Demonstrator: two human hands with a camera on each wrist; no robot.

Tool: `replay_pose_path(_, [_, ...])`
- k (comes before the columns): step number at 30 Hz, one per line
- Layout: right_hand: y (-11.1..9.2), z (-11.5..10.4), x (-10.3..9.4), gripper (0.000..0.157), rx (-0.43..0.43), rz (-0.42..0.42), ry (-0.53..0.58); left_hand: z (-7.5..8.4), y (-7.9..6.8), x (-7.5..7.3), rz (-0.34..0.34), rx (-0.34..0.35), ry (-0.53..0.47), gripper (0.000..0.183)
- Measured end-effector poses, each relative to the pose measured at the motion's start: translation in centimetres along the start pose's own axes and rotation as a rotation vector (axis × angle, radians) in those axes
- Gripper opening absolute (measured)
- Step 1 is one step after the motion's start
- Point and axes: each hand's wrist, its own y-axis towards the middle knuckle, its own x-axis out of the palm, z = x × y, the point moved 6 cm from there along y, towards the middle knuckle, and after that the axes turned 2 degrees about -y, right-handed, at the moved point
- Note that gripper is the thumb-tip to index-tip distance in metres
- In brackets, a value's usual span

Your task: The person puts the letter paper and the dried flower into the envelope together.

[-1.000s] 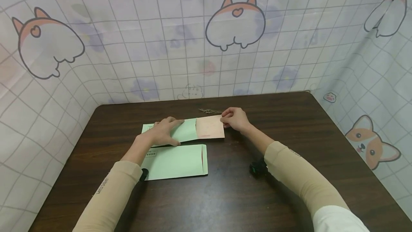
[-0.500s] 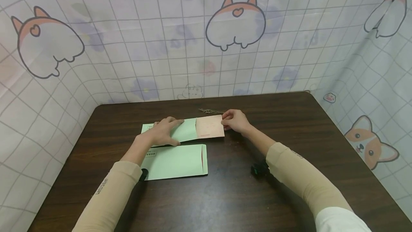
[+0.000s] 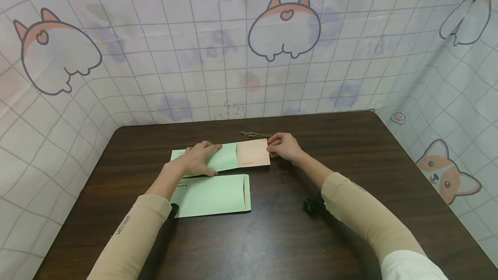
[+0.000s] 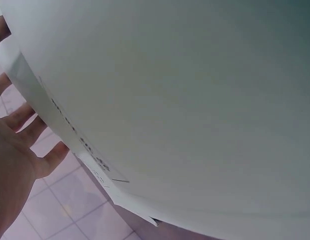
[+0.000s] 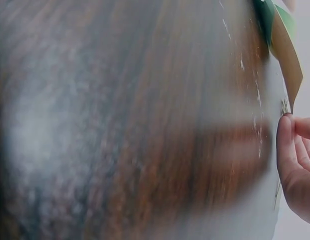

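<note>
In the head view, a light green envelope (image 3: 226,158) lies toward the back of the table, with a peach card (image 3: 253,153) sticking out of its right end. My left hand (image 3: 196,159) rests across this envelope, fingers spread toward its far edge and thumb at the near edge. At the card's right edge, my right hand (image 3: 284,146) pinches it between thumb and fingertips; the right wrist view shows the same pinch by the hand (image 5: 297,155). The card's left part is hidden inside the envelope. Nearer me lies a second green envelope (image 3: 214,195), its right-end flap slightly gaping.
A dried grass sprig (image 3: 253,134) lies just behind the card, its stem running toward the right hand. The dark wooden table (image 3: 268,245) meets a patterned cloth wall (image 3: 186,55) at the back and sides. Black wrist straps (image 3: 313,205) show beneath the sleeves.
The peach card has shifted very slightly left, into the envelope. My right hand has lowered a little and keeps its pinch; the left hand has stayed in place.
</note>
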Motion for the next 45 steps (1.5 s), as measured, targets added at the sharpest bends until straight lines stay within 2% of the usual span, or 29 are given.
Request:
replay_pose_path(17, [0.6,-0.3,0.8,0.023,-0.010,0.026,-0.028,0.5,-0.2,-0.4,-0.013,-0.008,-0.001,0.092])
replay_pose_path(29, [0.9,-0.6,1.2,0.018,-0.026,0.075,-0.060,0.5,-0.2,-0.4,-0.015,-0.012,-0.003,0.092])
replay_pose_path(45, [1.0,-0.7,1.6,0.016,-0.024,0.042,-0.061,0.3,-0.1,-0.3,-0.019,-0.017,0.000,0.092])
